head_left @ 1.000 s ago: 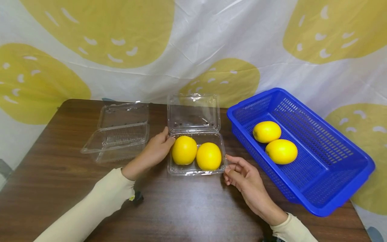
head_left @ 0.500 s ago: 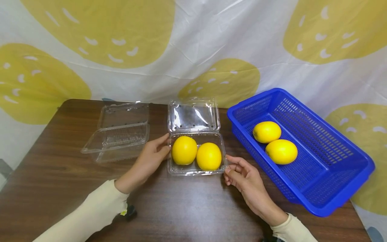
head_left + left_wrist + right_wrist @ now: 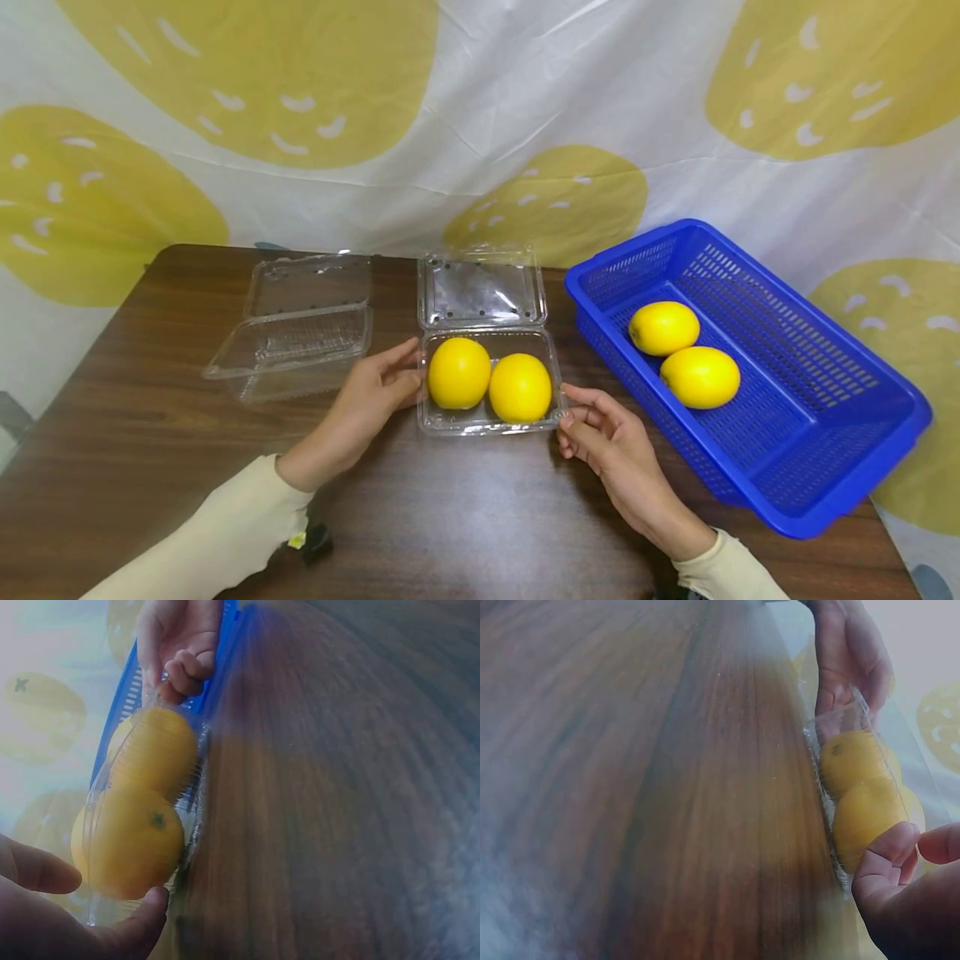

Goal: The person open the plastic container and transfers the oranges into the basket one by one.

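Observation:
A clear plastic clamshell box [image 3: 480, 425] stands with its lid [image 3: 483, 292] tipped back behind it. Two smooth yellow citrus-like fruits, one on the left [image 3: 459, 373] and one on the right [image 3: 520, 388], sit side by side in its base. My right hand [image 3: 611, 458] pinches the box's right front rim between thumb and fingers, as the right wrist view also shows. At the box's left end is my left hand [image 3: 356, 408], fingers extended and thumb apart from them; the fingertips are right at the wall. In the left wrist view, its thumb and fingers [image 3: 45, 870] straddle that end.
Another clear clamshell box [image 3: 300, 342] stands open at the left, holding nothing. On the right, a blue slotted basket [image 3: 795, 500] contains two more yellow fruits [image 3: 699, 377]. A patterned cloth [image 3: 480, 100] hangs behind the brown table [image 3: 465, 525].
My left hand has drawn back from the box's back left corner, a little left and toward me. The lid has leaned farther back. My right hand keeps its grip.

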